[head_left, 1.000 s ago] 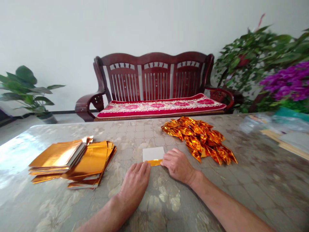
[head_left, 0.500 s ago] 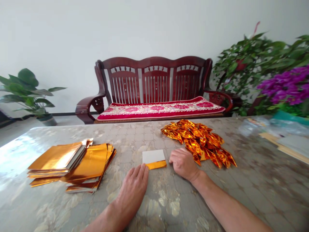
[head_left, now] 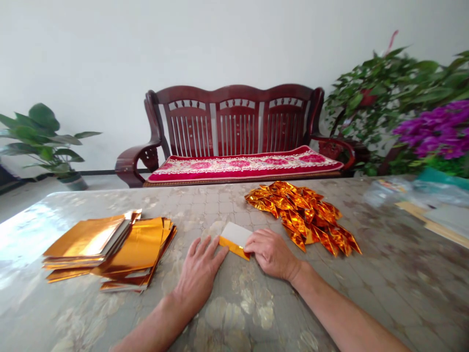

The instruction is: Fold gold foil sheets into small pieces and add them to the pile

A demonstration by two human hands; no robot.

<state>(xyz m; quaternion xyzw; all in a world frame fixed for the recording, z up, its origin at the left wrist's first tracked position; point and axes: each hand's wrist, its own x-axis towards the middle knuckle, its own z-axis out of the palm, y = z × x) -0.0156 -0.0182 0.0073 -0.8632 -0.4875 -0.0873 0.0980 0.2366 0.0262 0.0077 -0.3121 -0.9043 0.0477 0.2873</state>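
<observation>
While the right hand [head_left: 271,252] pinches the four-o'clock corner of a white-and-gold paper rectangle [head_left: 236,235] on the tabletop [head_left: 278,320], the spread left hand [head_left: 199,264] touches its nine-o'clock end. Probably light and easily creased, it's best held foldside.

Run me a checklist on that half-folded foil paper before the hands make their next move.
1. Right hand on the foil paper: ok, fingers closed at its right end.
2. Left hand bracing the left end: cannot tell; the thumb is at the edge, but pressure doesn't show.
3. Gold band folded along the near edge: ok.
4. Foil paper square to the person: not ok, it lies skewed, right end of the band nearer.
5. Pile of folded foil pieces clear of the foil paper: ok, apart.
6. Stack of flat foil sheets clear of the left hand: ok.
</observation>
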